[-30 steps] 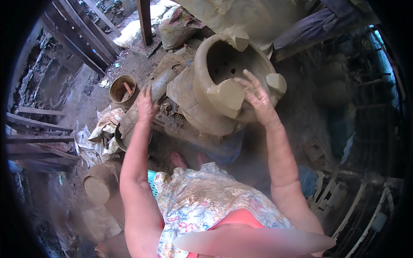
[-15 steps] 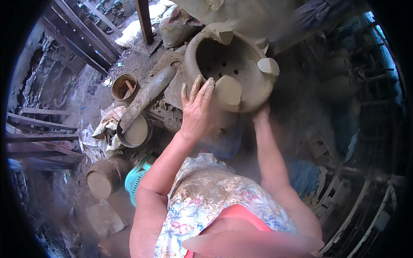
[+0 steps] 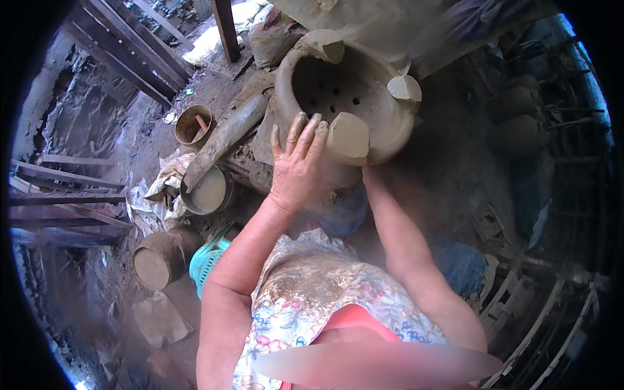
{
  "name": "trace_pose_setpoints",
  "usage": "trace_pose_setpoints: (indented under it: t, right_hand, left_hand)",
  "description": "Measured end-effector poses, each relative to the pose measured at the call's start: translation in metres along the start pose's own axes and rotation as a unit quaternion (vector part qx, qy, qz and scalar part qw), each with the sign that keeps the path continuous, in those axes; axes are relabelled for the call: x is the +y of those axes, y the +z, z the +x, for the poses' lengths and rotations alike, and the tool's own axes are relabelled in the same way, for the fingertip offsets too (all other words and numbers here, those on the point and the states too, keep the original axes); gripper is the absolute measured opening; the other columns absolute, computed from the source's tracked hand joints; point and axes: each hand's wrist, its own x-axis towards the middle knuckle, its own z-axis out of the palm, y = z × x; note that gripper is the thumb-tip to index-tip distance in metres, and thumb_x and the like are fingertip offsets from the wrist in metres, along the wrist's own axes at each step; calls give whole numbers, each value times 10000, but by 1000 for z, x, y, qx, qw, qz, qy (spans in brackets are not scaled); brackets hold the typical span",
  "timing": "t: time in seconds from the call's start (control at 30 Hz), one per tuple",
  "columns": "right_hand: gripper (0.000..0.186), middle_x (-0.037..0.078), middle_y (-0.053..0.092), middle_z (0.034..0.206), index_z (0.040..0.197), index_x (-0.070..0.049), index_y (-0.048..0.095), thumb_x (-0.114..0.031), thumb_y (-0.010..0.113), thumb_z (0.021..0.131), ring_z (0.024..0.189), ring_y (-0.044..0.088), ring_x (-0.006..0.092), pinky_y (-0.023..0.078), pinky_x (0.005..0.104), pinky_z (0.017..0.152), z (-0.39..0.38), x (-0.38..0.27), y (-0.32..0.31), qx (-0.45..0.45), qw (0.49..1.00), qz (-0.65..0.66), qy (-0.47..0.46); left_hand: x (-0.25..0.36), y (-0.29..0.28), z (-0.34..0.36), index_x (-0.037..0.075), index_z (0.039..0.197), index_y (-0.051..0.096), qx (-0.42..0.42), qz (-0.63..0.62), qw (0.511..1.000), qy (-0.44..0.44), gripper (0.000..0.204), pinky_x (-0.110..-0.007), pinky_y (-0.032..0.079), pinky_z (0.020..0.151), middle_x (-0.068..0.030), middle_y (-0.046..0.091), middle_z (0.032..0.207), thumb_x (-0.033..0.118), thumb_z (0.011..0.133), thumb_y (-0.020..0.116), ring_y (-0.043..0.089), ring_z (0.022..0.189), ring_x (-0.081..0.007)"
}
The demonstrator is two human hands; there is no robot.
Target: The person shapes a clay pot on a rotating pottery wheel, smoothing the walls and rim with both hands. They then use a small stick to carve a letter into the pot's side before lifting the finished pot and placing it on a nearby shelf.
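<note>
A round grey clay pot-like vessel (image 3: 390, 133) lies ahead of me, with several small holes in its floor. Three thick blocky lugs rise from its rim: a near lug (image 3: 349, 136), a right lug (image 3: 404, 88) and a back lug (image 3: 333, 49). My left hand (image 3: 299, 159), its fingertips coated in clay, rests against the vessel's near left side, fingers stretched out and apart. At the near underside my right hand (image 3: 370, 177) reaches in below the wall; its fingers are hidden by the vessel.
Left of the vessel lies a long wooden plank (image 3: 224, 140) over a bucket of murky liquid (image 3: 209, 194). Beyond it stands a small tin (image 3: 192, 125). Closer to me are a clay-covered drum (image 3: 153, 266) and a turquoise plastic chair (image 3: 207, 260). Wooden slats (image 3: 520, 318) lie at right.
My right hand has shifted left along the vessel's underside, and more of it is now hidden. The left hand stays on the near left side. The view has shifted slightly.
</note>
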Motion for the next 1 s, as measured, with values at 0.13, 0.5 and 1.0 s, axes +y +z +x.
trace_pose_setpoints:
  t: [0.13,0.5,1.0]
  right_hand:
    - [522,72,464,1305,1323,-93,411,-421,476,921,1196,439,191,376,354,958,3,0,3,-6,1000,0,6]
    - [542,74,450,1317,1335,-100,393,-437,472,918,1203,432,200,380,368,958,5,6,-2,-13,1000,-3,19]
    - [570,78,432,1333,1352,-109,367,-460,468,914,1214,423,213,385,388,957,7,10,-4,-21,999,-5,32]
  left_hand:
    - [-5,-13,7,73,1349,397,-23,24,999,8,801,-566,175,1073,-116,398,1376,15,578,606,298,1330,-340]
    - [22,-5,5,84,1367,373,-48,-68,995,-62,843,-556,176,1086,-121,393,1385,4,560,605,253,1357,-339]
    - [16,-10,13,68,1302,431,-106,-12,992,-63,777,-529,173,1091,-160,282,1446,10,552,624,210,1374,-342]
